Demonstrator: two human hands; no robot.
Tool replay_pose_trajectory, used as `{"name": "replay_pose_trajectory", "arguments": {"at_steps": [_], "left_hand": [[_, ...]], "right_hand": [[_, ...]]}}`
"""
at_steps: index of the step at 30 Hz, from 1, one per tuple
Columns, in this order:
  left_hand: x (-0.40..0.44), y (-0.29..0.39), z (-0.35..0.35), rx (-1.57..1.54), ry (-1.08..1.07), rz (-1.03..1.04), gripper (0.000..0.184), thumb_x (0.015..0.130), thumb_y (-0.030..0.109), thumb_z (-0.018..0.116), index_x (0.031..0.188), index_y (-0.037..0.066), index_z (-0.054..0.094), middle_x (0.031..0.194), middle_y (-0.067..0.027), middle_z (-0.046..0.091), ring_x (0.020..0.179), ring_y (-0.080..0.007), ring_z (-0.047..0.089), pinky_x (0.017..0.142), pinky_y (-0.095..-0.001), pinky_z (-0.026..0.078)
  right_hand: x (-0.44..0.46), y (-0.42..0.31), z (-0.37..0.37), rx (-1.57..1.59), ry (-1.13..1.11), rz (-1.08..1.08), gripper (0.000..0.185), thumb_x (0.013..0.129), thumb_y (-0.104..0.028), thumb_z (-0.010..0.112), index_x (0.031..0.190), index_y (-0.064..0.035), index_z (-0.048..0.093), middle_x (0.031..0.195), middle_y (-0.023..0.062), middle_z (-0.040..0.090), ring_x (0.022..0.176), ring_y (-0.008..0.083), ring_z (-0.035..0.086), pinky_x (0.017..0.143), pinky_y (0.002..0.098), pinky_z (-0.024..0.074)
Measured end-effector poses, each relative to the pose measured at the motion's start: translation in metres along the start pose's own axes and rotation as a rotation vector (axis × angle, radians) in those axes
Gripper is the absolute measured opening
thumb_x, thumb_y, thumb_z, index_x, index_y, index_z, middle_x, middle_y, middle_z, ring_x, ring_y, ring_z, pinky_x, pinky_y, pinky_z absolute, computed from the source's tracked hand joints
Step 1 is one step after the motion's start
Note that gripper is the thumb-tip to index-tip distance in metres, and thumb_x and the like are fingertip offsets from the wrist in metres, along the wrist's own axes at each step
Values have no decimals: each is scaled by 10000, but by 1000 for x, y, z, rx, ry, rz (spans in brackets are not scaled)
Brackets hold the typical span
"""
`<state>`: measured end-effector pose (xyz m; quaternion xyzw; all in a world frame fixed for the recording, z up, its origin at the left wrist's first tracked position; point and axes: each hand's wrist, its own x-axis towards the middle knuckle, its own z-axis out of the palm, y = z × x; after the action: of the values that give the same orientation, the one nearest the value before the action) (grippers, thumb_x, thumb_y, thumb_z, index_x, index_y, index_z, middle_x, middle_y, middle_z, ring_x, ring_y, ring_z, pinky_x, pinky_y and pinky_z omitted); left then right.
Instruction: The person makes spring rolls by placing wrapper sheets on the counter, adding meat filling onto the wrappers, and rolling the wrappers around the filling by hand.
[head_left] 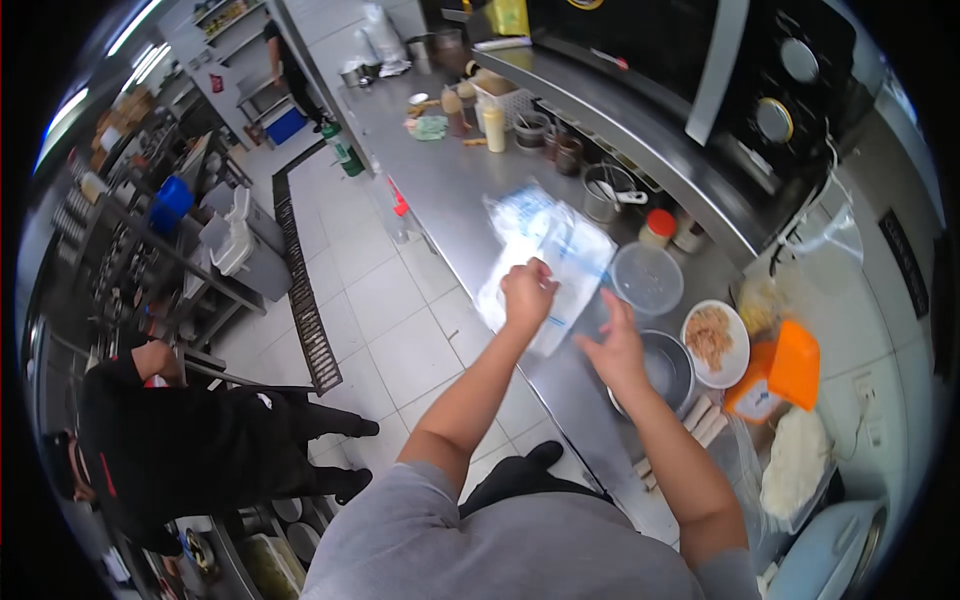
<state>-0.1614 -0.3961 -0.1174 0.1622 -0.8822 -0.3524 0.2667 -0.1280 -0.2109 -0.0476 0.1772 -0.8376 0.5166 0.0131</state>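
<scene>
My left hand (pixel 530 294) is closed, its fingers pinched at a thin white plastic bag (pixel 575 262) with blue print. The bag lies spread on the steel counter, partly hanging over its front edge. To the right, my right hand (pixel 618 345) is open with thumb and fingers apart, holding nothing. It hovers beside a metal pot (pixel 668 372), which my forearm partly hides. Just beyond that hand sits a round clear plastic container or lid (pixel 648 278). A white bowl (pixel 735 372) of shredded pale food (pixel 709 336) stands right of the pot.
Sauce bottles (pixel 494 128), a small pot (pixel 606 192) and a red-capped jar (pixel 657 228) line the back, below a black oven (pixel 640 60). An orange-lidded tub (pixel 765 385) and pale rolls (pixel 706 424) are at right. A co-worker in black (pixel 200 440) stands behind at left.
</scene>
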Motion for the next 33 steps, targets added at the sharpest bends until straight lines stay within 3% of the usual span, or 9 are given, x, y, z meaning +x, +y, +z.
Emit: {"name": "replay_pose_trajectory", "arguments": {"at_steps": [2,7,10,14,22,25,26,29,33], "left_hand": [[-1,8,-1,-352,-125,-140,294,689,112,820,879,58,601,758,-30,639,720,-159,603,667,-297,480],[-10,-16,-1,-991,-359,-409,354,812,141,761,1104,78,571,876,-6,618,809,-116,573,754,-265,460],[-19,-48,22,-958,-417,-434,409,824,174,753,1180,80,575,949,-35,615,908,-125,559,814,-268,457],[-23,-61,61,-153,-220,159,498,762,388,780,1160,116,655,1099,-161,605,1011,-317,575,881,-413,474],[-5,-63,72,59,-250,97,387,827,384,697,1129,143,668,1201,-179,567,1110,-360,535,941,-471,442],[6,-73,73,175,-228,69,625,788,382,731,1311,112,523,1277,-171,544,1201,-352,498,1011,-484,387],[3,-36,47,273,-106,-17,641,789,366,735,1312,69,512,1290,-181,538,1217,-357,487,1013,-486,380],[-13,56,-4,5,192,313,546,820,221,714,1296,36,524,1285,-193,530,1212,-386,470,1030,-473,363],[-103,181,3,-571,-240,644,441,815,153,691,1224,38,574,1302,-168,534,1206,-350,493,1037,-440,367]], "right_hand": [[33,30,45,-92,44,-1,386,774,-66,702,1152,-48,629,1140,149,608,990,330,630,810,381,506],[59,77,69,-87,36,80,336,784,-45,698,1117,-50,653,951,152,671,884,328,665,762,376,515],[49,78,54,75,208,17,240,801,-35,692,1041,-48,684,810,91,681,767,238,654,727,324,506],[45,53,35,258,136,94,146,847,-36,673,992,-28,688,793,-8,637,713,93,551,684,244,458],[-43,-11,-97,744,293,62,40,914,-90,634,894,-55,639,854,-29,618,785,54,519,739,218,410],[-108,-41,-172,744,534,153,73,958,-131,569,929,-73,601,849,-21,599,789,70,535,753,227,422],[-132,-42,-199,761,618,203,76,961,-135,562,939,-73,602,840,-19,597,777,74,538,745,226,425],[-213,-19,-279,678,725,369,80,958,-136,562,979,-68,600,831,-17,592,741,78,537,712,224,432],[-289,33,-351,351,714,602,117,942,-170,604,960,-56,625,782,-26,583,713,72,534,672,215,423]]}}
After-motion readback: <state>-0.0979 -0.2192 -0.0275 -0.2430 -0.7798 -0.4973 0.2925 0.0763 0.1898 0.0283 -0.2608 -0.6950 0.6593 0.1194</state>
